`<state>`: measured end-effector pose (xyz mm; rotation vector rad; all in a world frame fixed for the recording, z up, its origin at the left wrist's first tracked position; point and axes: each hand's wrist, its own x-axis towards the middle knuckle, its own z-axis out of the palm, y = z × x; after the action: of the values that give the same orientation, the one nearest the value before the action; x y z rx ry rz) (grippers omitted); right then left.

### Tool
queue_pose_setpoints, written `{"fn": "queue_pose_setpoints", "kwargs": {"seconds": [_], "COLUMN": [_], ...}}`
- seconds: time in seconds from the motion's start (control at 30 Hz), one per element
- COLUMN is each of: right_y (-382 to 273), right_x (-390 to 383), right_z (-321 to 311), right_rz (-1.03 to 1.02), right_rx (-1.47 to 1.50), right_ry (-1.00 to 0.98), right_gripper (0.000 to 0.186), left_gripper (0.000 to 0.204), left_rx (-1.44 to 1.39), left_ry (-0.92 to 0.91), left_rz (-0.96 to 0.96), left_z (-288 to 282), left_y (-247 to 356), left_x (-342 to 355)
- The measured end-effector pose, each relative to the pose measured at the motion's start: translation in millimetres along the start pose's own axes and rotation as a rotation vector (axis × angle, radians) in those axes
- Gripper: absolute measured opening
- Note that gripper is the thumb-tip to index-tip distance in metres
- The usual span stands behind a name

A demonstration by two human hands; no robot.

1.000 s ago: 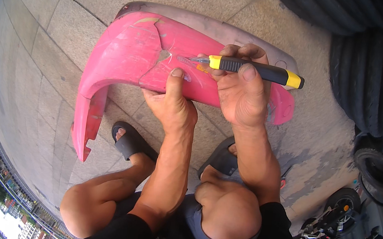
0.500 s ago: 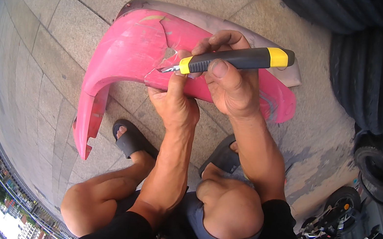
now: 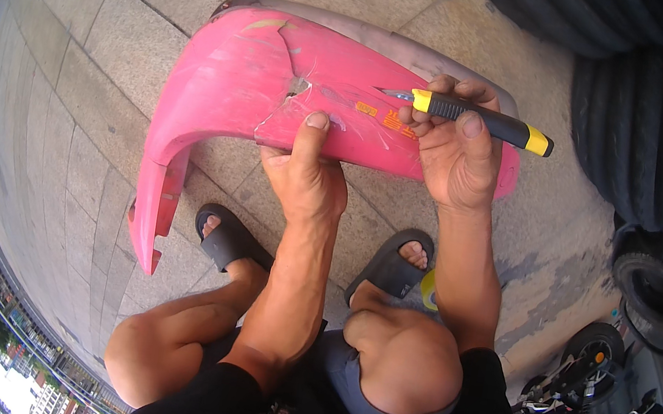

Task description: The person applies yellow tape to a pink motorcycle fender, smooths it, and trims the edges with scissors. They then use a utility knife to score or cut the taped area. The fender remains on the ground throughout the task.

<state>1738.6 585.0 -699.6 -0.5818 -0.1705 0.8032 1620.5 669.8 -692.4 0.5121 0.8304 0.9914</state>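
A curved pink plastic vehicle panel (image 3: pixel 220 62) lies across in front of me, scratched, with a crack running to a jagged hole (image 3: pixel 298 86). My left hand (image 3: pixel 305 170) grips its near edge, thumb on top and fingers hidden underneath, just below and right of the hole. To the right, my right hand (image 3: pixel 465 163) holds a black and yellow utility knife (image 3: pixel 486 122) between thumb and fingers. Its blade points left over the panel; whether the tip touches the surface I cannot tell. Orange stickers (image 3: pixel 395 122) show beside that hand.
A greyish panel (image 3: pixel 358 29) lies along the far side of the pink one. Large black ribbed tubing or stacked tyres (image 3: pixel 634 132) stand at right, with a tyre (image 3: pixel 651 293) and a scooter (image 3: pixel 578 390) nearer. A yellow-green roll (image 3: pixel 429 290) sits by my right sandal (image 3: pixel 395 266).
My right hand has moved the knife right, away from the cracked area by my left thumb, uncovering the stickers. The left hand keeps its grip on the panel.
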Motion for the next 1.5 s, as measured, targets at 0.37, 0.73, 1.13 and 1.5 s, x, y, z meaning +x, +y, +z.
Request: {"fn": "queue_pose_setpoints", "kwargs": {"seconds": [0.37,0.73,1.13,1.5], "right_y": [15,20,18,19], "right_x": [24,26,26,24], "right_z": [28,35,35,38], "right_rz": [0.068,-0.01,-0.02,-0.068], "right_rx": [-0.352,-0.329,-0.376,-0.391], "right_ry": [0.114,0.234,0.197,0.181], "right_gripper": [0.021,0.026,0.025,0.021], "left_gripper": [0.043,0.051,0.044,0.048], "left_rx": [-0.018,0.033,0.007,0.028], "left_ry": [-0.004,-0.05,-0.032,-0.056], "left_rz": [-0.071,-0.126,-0.131,-0.145], "left_z": [2,-5,-3,-4], "left_y": [4,4,5,5], "left_x": [2,3,2,2]}}
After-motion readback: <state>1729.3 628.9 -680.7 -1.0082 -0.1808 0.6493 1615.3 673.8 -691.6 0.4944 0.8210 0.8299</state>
